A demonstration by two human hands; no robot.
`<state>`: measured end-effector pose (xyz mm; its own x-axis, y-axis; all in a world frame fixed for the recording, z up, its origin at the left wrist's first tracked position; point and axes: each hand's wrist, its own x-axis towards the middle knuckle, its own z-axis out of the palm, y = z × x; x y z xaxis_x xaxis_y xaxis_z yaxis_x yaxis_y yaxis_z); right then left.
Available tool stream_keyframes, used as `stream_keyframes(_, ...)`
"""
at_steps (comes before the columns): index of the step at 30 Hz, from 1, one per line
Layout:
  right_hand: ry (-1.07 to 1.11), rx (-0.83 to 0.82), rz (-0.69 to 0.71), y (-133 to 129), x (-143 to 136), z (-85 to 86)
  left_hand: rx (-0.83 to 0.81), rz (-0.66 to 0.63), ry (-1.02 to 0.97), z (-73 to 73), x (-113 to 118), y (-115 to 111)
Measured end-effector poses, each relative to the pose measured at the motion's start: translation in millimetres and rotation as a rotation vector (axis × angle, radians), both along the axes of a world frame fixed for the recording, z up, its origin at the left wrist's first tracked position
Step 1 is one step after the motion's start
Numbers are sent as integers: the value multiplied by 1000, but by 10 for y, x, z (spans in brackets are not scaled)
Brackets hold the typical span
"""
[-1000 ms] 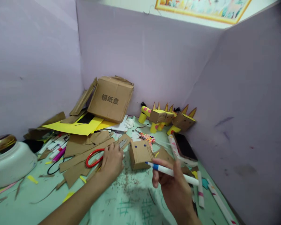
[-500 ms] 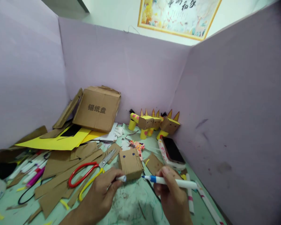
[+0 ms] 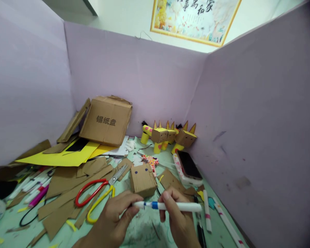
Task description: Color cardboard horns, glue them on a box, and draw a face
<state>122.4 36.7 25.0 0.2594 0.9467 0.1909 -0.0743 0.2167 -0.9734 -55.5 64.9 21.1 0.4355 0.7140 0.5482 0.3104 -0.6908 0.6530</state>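
Between the thumb and fingers of my right hand (image 3: 177,213) is a white marker (image 3: 183,206) with a blue band, its tip pointing left. My left hand (image 3: 119,215) pinches the marker's white cap (image 3: 138,204). The tip is at the cap's mouth; how far it sits inside I cannot tell. Just beyond both hands stands a small cardboard box (image 3: 144,182) with two dark blue dots on its upper face. Left of the box lie open scissors (image 3: 103,187) with one red and one yellow handle.
Cardboard scraps (image 3: 64,186), yellow sheets (image 3: 80,155) and loose markers (image 3: 40,189) cover the left side. A large cardboard box (image 3: 107,120) leans at the back, near giraffe-like figures (image 3: 160,136). A phone (image 3: 188,164) lies at right. Purple panels (image 3: 134,75) enclose the table.
My right hand has moved left and brought the marker's tip to the cap. The cap, held in my left hand, has turned to line up with it. The view has shifted slightly.
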Motion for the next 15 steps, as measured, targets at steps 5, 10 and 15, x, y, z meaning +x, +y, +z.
stream_keyframes(5,34,-50,75,-9,-74,-14,0,-38,-35,52,18,-8)
stream_keyframes(10,244,-127,183,16,-157,-135,-133,-57,-207,15,46,-25)
stream_keyframes(15,481,-143,233,35,-276,-214,-109,1,-314,-91,60,-81)
